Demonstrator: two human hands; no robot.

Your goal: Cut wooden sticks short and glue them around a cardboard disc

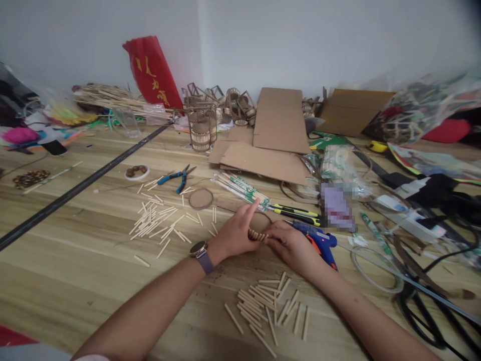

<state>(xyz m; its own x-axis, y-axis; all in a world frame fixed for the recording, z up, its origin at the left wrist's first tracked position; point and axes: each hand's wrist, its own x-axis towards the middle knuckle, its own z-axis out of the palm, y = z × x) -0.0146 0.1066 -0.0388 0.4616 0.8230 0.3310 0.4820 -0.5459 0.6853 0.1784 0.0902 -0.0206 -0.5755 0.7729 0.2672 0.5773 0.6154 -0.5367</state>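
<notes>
Between my two hands is a small curved row of short wooden sticks (pixel 257 234), at the edge of a brown disc (pixel 262 220) that is partly hidden. My left hand (pixel 236 231), with a watch on its wrist, is closed around the left side of this piece, and its index finger points up. The thumb and fingers of my right hand (pixel 291 245) pinch the row's right end. Just beyond the right hand lies a blue glue gun (pixel 319 240). Loose cut sticks (pixel 259 301) are scattered nearer to me, and another heap of sticks (pixel 154 218) lies to the left.
Blue-handled pliers (pixel 175 179) and a round cardboard disc (pixel 201 199) lie behind the left heap. Cardboard sheets (pixel 263 160) and small stick baskets (pixel 201 135) stand at the back. Yellow-black handled tools (pixel 296 213), cables (pixel 421 306) and a power strip (pixel 413 215) occupy the right.
</notes>
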